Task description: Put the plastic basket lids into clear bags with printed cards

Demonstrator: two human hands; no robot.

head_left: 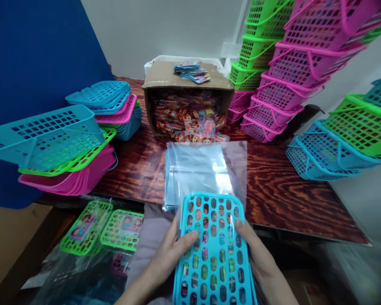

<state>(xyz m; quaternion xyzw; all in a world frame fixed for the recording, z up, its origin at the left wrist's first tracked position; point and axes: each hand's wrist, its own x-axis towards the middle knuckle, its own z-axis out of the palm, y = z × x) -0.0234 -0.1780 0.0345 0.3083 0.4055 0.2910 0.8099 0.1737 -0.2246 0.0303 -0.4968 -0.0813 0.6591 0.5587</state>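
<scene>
Between my two hands is a blue plastic basket [213,250] with a perforated blue lid, and colourful contents show through its slots. My left hand [174,250] grips its left side, thumb lying over the lid. On the right side, my right hand [255,250] holds the edge, with fingertips on the lid and the other fingers hidden beneath. Just beyond the basket's far edge, a stack of clear plastic bags [200,169] lies on the dark wood-grain table [273,190].
An open cardboard box [186,78] of printed packets stands at the back, small cards [192,72] on top. Empty baskets [66,169] and lids [98,93] are stacked left. Tall stacks of filled pink baskets [276,99] rise right. Lidded green baskets [122,231] sit in a plastic bag lower left.
</scene>
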